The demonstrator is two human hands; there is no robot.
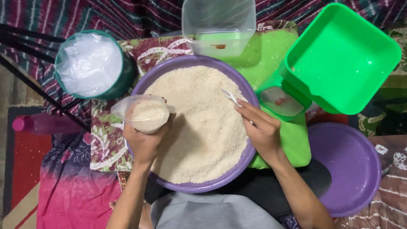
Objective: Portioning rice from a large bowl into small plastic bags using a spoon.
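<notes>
A person sits over a wide purple basin [146,82] heaped with white rice [199,127], and both hands work above it. The left hand [145,142] is wrapped around the lower part of a small clear plastic bag [142,111], fingers curled tight under and behind it, so the bag's mouth stays up and gapes toward the middle of the basin; held that way, anything spilling past the mouth would drop back onto the heap, I judge. The bag already holds a good portion of rice, which sits just above the curled fingers and bulges out over the thumb side.

The right hand [263,131] is closed on the handle of a white plastic spoon [231,97]. The spoon's bowl pokes out beyond the fingertips, up and toward the bag, lying low over the rice; whether it touches the grains I cannot tell. The two hands are apart, with open rice between them.

Beyond the right hand's knuckles stands a green kitchen scale [280,99] with a large green tub [341,59] tilted on it, close enough to reach. A clear container [218,25] sits past the basin's far rim, a green bucket lined with plastic [91,63] lies beyond the left hand, and an empty purple basin [345,165] rests outside the right wrist
</notes>
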